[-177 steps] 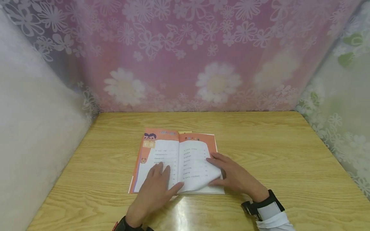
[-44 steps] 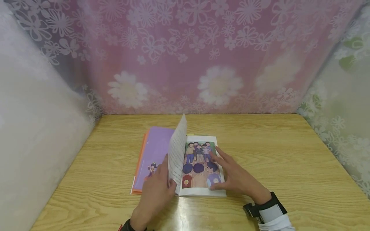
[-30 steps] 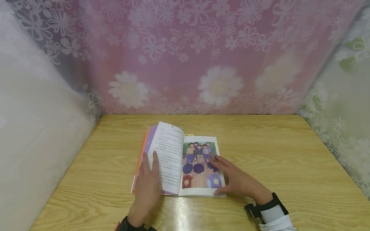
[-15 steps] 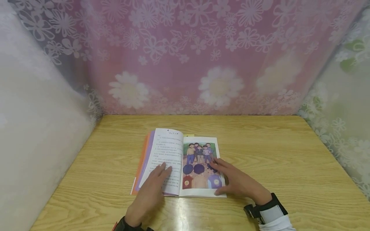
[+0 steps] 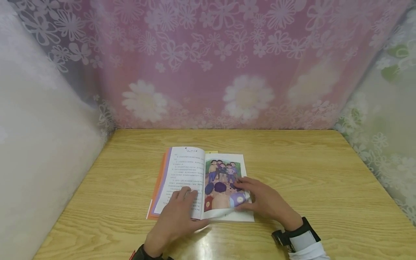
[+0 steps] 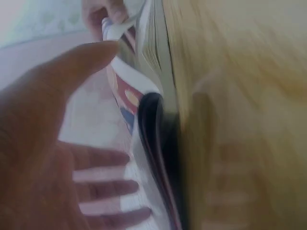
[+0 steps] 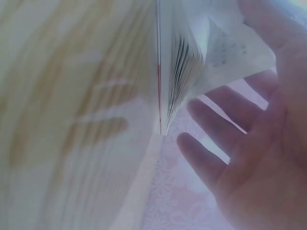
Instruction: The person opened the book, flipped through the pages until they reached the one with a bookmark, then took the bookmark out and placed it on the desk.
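An open book (image 5: 190, 173) lies on the wooden table, printed text on its left page and a coloured picture of several children on its right page. My right hand (image 5: 264, 200) pinches the right page (image 5: 224, 202) near its lower outer corner. That page bows up off the stack, and in the right wrist view its raised corner (image 7: 240, 52) reaches between thumb and fingers. My left hand (image 5: 175, 216) rests on the lower part of the left page, fingers spread, thumb pointing toward the bottom of the spine. In the left wrist view, the left fingers (image 6: 103, 189) lie loosely over the paper.
The wooden table (image 5: 308, 173) extends around the book. Behind it hangs a pink flowered curtain (image 5: 195, 72), with pale curtains (image 5: 48, 126) at the sides. A yellow tab (image 5: 212, 152) shows at the book's top edge. Both wrists wear black straps (image 5: 303, 229).
Earlier, pages were turned over to the left and smoothed down by the left hand. Since half a second ago, the right hand has lifted the picture page's corner; the left thumb has moved toward the spine.
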`<state>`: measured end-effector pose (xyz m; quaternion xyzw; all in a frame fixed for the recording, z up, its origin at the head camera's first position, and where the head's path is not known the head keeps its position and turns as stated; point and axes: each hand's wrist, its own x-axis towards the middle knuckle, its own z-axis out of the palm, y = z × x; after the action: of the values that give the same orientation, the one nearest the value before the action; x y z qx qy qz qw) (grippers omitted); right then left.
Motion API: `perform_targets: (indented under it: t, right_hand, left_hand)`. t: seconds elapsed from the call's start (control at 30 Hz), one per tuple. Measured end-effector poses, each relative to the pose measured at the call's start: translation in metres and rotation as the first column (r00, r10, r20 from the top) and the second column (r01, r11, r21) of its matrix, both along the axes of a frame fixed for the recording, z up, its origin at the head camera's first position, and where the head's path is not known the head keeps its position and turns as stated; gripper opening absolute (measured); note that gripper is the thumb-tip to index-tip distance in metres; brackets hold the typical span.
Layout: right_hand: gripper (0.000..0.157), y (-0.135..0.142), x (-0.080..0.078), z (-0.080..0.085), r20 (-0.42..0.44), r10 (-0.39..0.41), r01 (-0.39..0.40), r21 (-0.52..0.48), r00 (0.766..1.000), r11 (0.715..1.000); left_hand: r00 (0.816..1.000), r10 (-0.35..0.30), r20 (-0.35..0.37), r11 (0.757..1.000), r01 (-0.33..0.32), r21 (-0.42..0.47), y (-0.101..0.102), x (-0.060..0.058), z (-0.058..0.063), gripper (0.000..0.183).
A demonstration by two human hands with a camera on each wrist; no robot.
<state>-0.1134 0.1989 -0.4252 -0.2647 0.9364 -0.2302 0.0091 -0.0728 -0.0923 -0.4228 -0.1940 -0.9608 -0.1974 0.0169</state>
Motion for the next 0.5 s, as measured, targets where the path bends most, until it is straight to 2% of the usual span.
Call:
perform_targets:
  t: [0.1,0.3,0.5]
  right_hand:
    - [0.073,-0.003,0.0,0.001,-0.052,-0.011,0.01,-0.018,0.999,1.0]
    - [0.073,-0.007,0.0,0.004,-0.151,-0.023,0.014,-0.057,0.988,0.998]
    - [0.073,-0.012,0.001,0.01,-0.176,-0.018,0.002,-0.089,0.984,0.996]
  left_hand:
    - [1.0,0.03,-0.003,0.999,-0.031,-0.044,0.009,0.0,0.002,0.089]
    - [0.995,0.101,-0.01,0.989,-0.101,-0.111,0.027,0.003,0.01,0.094]
    - [0.985,0.168,-0.031,0.975,-0.171,-0.139,0.037,0.004,0.011,0.091]
